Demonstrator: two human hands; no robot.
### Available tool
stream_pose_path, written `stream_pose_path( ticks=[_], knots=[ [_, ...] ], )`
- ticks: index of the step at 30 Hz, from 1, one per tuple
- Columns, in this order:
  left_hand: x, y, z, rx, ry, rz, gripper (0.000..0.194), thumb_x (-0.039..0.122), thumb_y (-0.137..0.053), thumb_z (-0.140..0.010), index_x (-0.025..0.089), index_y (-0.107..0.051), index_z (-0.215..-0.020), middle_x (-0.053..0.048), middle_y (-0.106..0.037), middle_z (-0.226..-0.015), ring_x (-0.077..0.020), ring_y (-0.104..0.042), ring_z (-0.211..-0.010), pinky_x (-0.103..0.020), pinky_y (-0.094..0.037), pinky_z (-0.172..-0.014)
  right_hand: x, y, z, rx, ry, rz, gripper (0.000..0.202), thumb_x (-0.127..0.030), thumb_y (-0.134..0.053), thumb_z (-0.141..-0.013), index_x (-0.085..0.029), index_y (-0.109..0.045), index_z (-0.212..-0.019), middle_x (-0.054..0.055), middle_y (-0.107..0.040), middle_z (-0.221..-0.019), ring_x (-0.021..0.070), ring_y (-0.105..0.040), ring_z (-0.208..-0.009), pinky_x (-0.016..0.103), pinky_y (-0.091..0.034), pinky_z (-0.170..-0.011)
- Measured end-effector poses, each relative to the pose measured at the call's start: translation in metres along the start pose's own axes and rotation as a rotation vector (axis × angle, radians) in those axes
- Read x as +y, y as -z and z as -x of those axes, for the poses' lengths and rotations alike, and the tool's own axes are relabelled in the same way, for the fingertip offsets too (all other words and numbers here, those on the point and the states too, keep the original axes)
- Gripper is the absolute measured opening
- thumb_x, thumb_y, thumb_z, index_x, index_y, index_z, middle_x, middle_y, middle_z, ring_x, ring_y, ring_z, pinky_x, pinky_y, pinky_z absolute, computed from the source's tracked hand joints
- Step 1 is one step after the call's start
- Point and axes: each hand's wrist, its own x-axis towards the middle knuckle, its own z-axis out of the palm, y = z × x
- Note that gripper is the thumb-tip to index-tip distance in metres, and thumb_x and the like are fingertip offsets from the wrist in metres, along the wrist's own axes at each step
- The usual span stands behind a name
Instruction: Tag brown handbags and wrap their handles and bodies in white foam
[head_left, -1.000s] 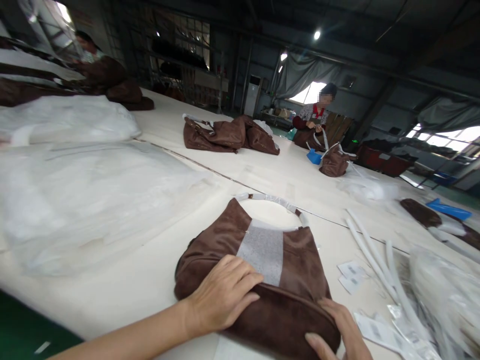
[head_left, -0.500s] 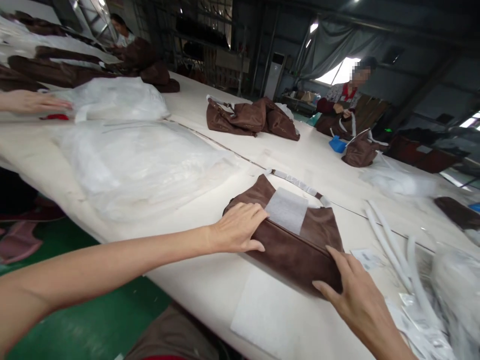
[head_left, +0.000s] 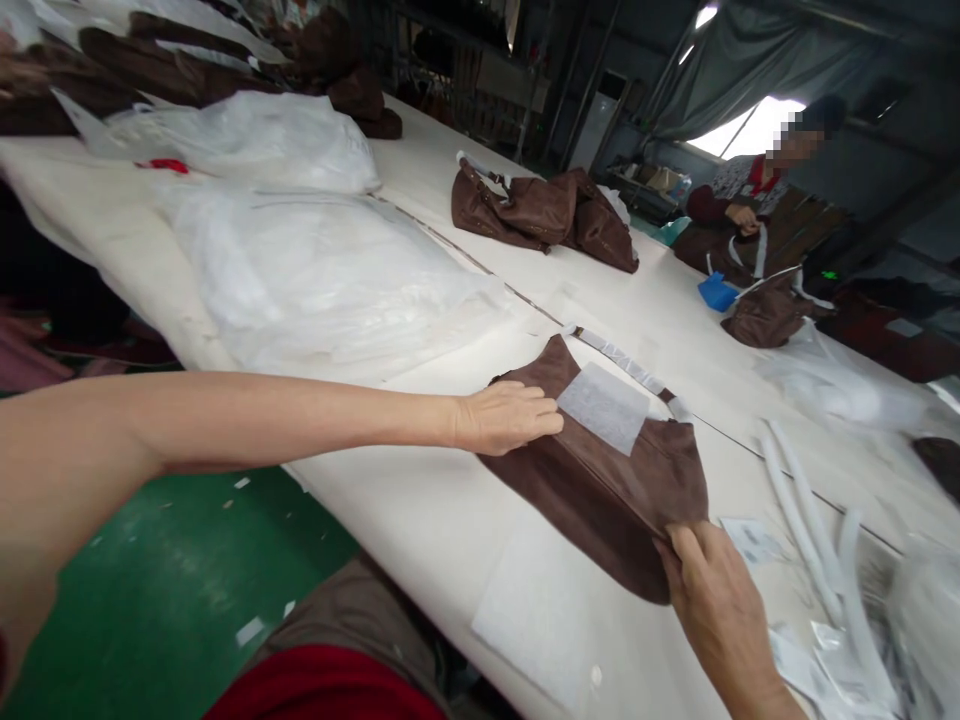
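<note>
A brown bag [head_left: 600,500] lies on the white table [head_left: 405,520], its base toward me. On its upper side rests a pale rectangular sheet [head_left: 606,408], and its wrapped strap [head_left: 622,362] stretches out beyond it. My left hand [head_left: 510,415] is closed on the bag's left end, the thumb hidden beneath the fingers. At the right lower corner, my right hand [head_left: 709,570] pinches the bag's edge between thumb and fingers.
Clear plastic bags [head_left: 322,270] cover the table's left part. Two brown bags [head_left: 540,210] lie farther back. White foam tubes [head_left: 802,510] and plastic packets are at the right. Another person [head_left: 750,190] handles a bag across the table. A white sheet [head_left: 532,610] lies near the front edge.
Both my hands have closed on the bag's ends from a more spread pose. The bag's base looks flatter. The view has shifted, and the other person's hand at far left has mostly left the view.
</note>
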Motion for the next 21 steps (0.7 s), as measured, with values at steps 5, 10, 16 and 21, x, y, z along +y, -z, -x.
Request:
stream_pose_path(
  ticks=[5, 10, 16, 21],
  knots=[
    [-0.014, -0.006, 0.022, 0.040, 0.138, 0.069, 0.008, 0.023, -0.056, -0.093, 0.020, -0.061, -0.087, -0.003, -0.060, -0.087, -0.0168, -0.055, -0.082, -0.031, -0.048, -0.079, 0.011, -0.012, 0.018, 0.042, -0.155, -0.336, 0.018, -0.033, -0.050, -0.095, -0.022, -0.051, -0.109, 0.008, -0.055, -0.095, 0.0245, -0.054, -0.088, 0.038, -0.045, -0.076],
    [-0.013, -0.023, 0.028, 0.127, 0.231, 0.177, 0.034, 0.037, -0.059, -0.093, 0.016, -0.057, -0.121, -0.010, -0.059, -0.121, -0.0223, -0.061, -0.101, -0.043, -0.054, -0.086, 0.019, -0.015, 0.031, 0.007, -0.394, -0.526, 0.037, -0.044, -0.058, -0.088, -0.020, -0.048, -0.114, 0.007, -0.053, -0.099, 0.0242, -0.055, -0.090, 0.039, -0.048, -0.077],
    [-0.012, -0.044, 0.040, 0.177, 0.224, 0.318, 0.033, 0.035, -0.058, -0.094, 0.018, -0.057, -0.122, -0.010, -0.058, -0.125, -0.0226, -0.061, -0.104, -0.043, -0.054, -0.089, 0.012, -0.031, 0.046, 0.070, -0.242, -0.386, 0.019, -0.015, -0.044, -0.092, -0.022, -0.054, -0.106, 0.006, -0.054, -0.088, 0.0225, -0.054, -0.084, 0.038, -0.049, -0.076],
    [-0.020, -0.046, 0.053, 0.183, 0.115, 0.284, 0.028, 0.037, -0.055, -0.096, 0.020, -0.059, -0.119, -0.010, -0.059, -0.123, -0.0206, -0.061, -0.102, -0.041, -0.054, -0.088, 0.015, -0.036, 0.061, 0.010, -0.025, -0.202, 0.060, -0.005, -0.040, -0.082, -0.034, -0.055, -0.133, 0.008, -0.062, -0.092, 0.0230, -0.061, -0.076, 0.039, -0.053, -0.071]
  ],
)
